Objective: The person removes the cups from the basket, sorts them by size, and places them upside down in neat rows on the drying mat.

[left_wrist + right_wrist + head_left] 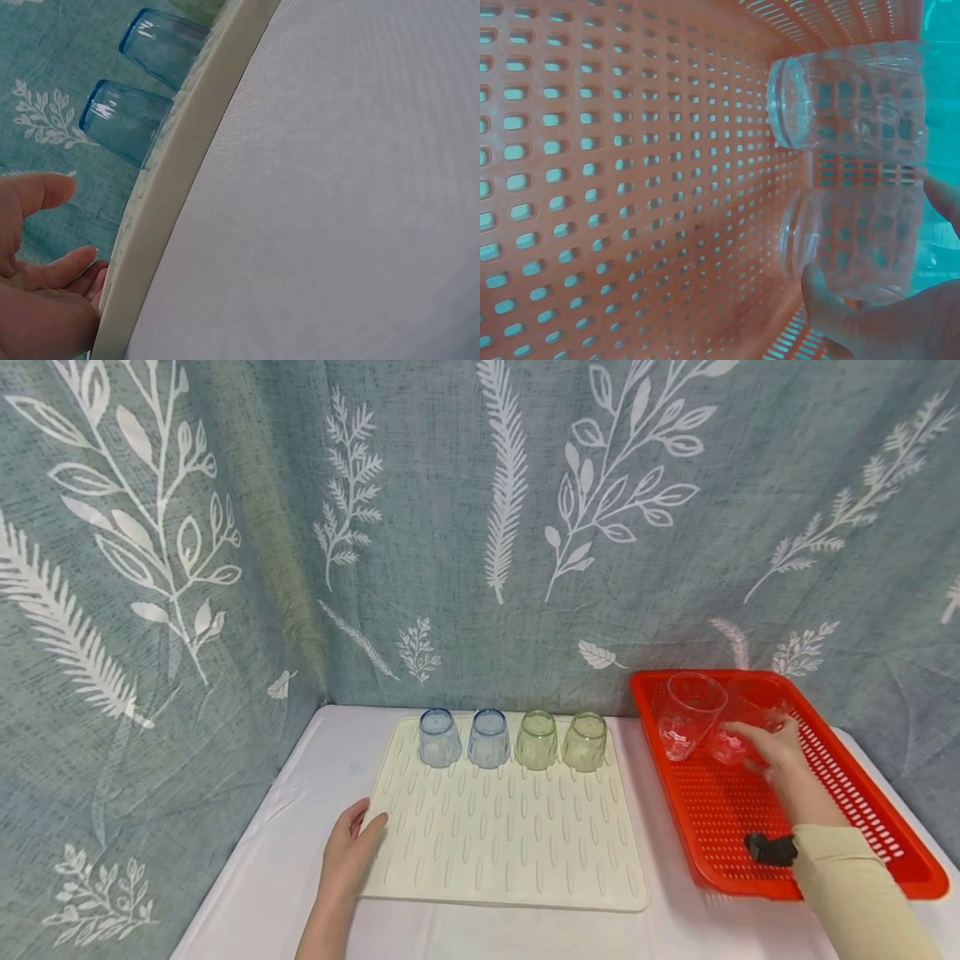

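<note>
The clear tumbler [866, 232] sits at the far end of the red basket [720, 810], beside a matching tumbler [692, 714]; it looks rigid, fairly light, slick and breakable, probably best held round mid-wall. The right grip [783, 760] is spread about it, though whether skin meets wall I cannot tell. Its transparent side looks rippled; the basket is perforated plastic. The left grip [352, 842], fingers apart, is at the edge of the pale, ridged mat [510, 827].

2 bare hands [349, 845], pale beige right sleeve [862, 881], small black wrist device [771, 850]
</note>
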`<state>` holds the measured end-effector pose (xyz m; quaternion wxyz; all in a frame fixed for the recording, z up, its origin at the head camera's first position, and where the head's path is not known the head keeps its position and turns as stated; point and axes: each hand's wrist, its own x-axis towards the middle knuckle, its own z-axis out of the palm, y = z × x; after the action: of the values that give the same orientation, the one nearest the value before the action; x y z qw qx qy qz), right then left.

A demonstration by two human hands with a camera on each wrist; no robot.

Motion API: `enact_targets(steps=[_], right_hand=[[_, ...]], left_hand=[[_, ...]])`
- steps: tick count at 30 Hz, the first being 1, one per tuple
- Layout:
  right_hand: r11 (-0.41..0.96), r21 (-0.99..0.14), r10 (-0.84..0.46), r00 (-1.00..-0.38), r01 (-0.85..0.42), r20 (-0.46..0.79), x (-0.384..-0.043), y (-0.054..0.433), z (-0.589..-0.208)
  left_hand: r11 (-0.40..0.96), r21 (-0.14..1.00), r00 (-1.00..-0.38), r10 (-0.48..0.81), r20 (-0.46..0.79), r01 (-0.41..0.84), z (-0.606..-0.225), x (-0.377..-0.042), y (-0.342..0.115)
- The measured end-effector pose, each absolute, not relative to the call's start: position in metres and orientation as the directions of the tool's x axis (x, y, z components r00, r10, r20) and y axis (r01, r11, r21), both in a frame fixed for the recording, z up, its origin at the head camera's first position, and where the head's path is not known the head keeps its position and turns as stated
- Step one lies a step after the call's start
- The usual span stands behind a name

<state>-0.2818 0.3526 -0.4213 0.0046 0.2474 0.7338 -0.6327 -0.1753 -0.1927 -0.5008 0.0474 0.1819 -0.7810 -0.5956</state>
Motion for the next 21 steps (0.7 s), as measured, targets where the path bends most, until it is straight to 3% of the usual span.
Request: enact_targets(steps=[6,13,21], right_hand=[[0.012,-0.931,0.415,-0.849,0.364,-0.327,-0.283,0.351,-0.413],[-0.159,-0.935,0.492,-0.796,0.316,-0.352,-0.282,0.351,-0.401],[-0.176,-0.942,0.583,-0.741,0.285,-0.333,-0.272,0.354,-0.388]], left_hand=[[0.210,0.949,-0.929,-0.338,-0.154,-0.234,-0.500,-0.176,-0.193],[0.194,0.954,-0.928,-0.338,-0.154,-0.229,-0.499,-0.177,-0.193],[0.197,0.950,-0.922,-0.350,-0.164,-0.244,-0.500,-0.176,-0.192]])
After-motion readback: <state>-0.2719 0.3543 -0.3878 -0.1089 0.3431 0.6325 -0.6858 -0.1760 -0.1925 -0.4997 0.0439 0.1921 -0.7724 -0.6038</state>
